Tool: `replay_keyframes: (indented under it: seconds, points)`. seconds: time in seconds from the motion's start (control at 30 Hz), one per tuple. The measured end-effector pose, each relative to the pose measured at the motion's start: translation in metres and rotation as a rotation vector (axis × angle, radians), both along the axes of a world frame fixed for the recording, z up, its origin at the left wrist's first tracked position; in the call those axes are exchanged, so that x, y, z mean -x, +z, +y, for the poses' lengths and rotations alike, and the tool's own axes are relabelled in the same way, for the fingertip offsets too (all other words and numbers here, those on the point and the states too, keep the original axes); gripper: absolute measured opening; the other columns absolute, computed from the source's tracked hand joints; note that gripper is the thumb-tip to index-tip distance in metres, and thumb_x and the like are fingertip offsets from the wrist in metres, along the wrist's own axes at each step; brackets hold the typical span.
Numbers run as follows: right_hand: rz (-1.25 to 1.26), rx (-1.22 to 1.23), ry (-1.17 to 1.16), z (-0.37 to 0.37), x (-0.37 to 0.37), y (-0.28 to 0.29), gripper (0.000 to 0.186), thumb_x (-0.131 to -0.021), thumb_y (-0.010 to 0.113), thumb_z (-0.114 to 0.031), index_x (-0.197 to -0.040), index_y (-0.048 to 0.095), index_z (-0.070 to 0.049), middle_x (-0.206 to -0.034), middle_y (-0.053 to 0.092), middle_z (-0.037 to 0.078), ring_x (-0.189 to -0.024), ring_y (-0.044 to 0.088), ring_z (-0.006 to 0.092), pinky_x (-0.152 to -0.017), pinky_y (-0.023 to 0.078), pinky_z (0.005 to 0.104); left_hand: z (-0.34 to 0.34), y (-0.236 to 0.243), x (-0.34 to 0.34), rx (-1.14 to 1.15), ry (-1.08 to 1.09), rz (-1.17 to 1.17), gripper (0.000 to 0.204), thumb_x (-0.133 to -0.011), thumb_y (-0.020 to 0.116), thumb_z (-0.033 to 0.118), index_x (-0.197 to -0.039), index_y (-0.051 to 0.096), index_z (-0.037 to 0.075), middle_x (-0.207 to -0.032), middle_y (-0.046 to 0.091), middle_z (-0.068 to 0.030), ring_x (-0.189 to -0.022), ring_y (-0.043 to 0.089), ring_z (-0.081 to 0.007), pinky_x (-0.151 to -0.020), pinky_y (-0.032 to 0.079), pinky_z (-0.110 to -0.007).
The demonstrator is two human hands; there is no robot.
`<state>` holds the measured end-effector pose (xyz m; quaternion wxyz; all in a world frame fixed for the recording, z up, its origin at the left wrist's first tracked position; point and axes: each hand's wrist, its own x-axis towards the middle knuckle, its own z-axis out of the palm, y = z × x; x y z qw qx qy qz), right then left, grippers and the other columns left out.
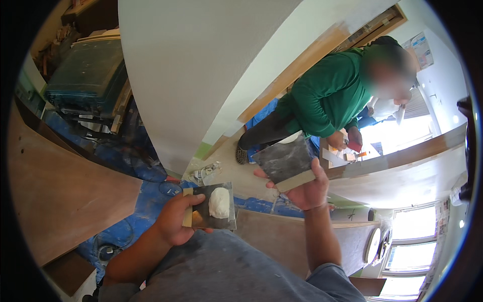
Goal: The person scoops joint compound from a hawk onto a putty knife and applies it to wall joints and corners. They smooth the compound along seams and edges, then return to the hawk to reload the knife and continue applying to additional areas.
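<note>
My left hand grips a wide putty knife by its pale handle strip, with the thumb on top of the blade. A thick oval lump of white putty sits on that flat blade. Raised to the right and a little farther off, my right hand holds a second wide putty knife. Its dark blade is smeared with greyish residue, and the fingers wrap its cream-coloured edge from below. The two blades are apart.
A co-worker in a green top bends over a work surface ahead right, holding a small red item. A tall pale wall panel stands ahead. Blue sheeting covers floor at left, near a wooden board and a stacked dark bin.
</note>
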<state>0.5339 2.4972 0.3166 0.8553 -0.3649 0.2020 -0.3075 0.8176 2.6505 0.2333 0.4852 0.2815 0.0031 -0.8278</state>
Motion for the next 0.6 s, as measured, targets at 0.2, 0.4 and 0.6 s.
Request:
replay_keyframes:
  seconds: [0.2,0.4,0.6]
  points:
    - [0.192,0.105,-0.128,-0.008,-0.006,-0.024,0.067,-0.1,0.063,-0.039,-0.153,0.041,-0.005,-0.15,0.05,0.02,-0.135,0.052,0.0433,-0.097,0.053,0.0423,0.013,-0.013,0.012,-0.098,-0.04,0.051,0.031,-0.103,0.055,0.019,-0.127,0.063,0.002,-0.111,0.074,-0.0144,-0.09,0.076,-0.0298,-0.063,0.065,-0.046]
    - [1.363,1.797,-0.298,-0.055,-0.027,-0.04,0.054,-0.078,0.079,-0.008,-0.13,0.068,-0.017,-0.131,0.056,0.013,-0.116,0.054,0.0352,-0.096,0.051,0.0453,0.018,-0.02,0.012,-0.086,-0.054,0.058,0.029,-0.103,0.056,0.018,-0.126,0.063,0.002,-0.11,0.074,-0.0133,-0.091,0.076,-0.0289,-0.067,0.065,-0.047]
    - [1.571,2.226,-0.307,-0.112,-0.046,-0.056,0.053,-0.082,0.075,-0.009,-0.132,0.068,-0.024,-0.143,0.05,0.005,-0.122,0.046,0.0402,-0.103,0.046,0.0497,0.024,-0.017,0.013,-0.161,-0.045,0.058,0.027,-0.103,0.057,0.018,-0.124,0.063,0.002,-0.113,0.073,-0.0139,-0.095,0.075,-0.0305,-0.071,0.064,-0.05]
